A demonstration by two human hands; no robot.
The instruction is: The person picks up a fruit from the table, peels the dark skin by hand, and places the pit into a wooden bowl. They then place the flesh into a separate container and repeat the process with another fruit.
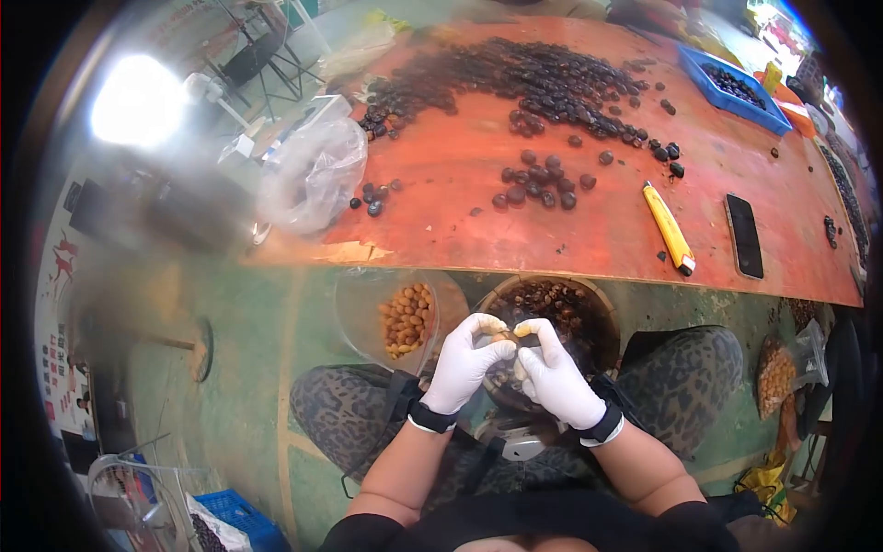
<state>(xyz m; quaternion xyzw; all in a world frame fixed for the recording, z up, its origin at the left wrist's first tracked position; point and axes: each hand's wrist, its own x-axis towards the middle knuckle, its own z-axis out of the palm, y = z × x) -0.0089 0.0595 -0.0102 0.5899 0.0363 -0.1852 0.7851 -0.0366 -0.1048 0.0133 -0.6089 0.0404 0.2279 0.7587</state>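
Both hands wear white gloves and meet over my lap. My left hand (464, 363) and my right hand (552, 373) pinch one small tan nut (504, 337) between their fingertips. Just beyond the hands sits a round bowl (602, 317) of dark shell pieces. To its left a clear bowl (354, 308) holds peeled tan nuts (407, 317). A wide band of dark brown nuts (515, 78) is spread across the red table (451, 166) further out, with a small cluster (538, 184) nearer the table's front edge.
On the table lie a yellow utility knife (669, 228), a black phone (743, 235), a crumpled clear plastic bag (313, 175) and a blue tray (731, 90) with dark nuts. A bag of tan nuts (777, 377) sits at my right. A blue crate (235, 517) stands on the green floor.
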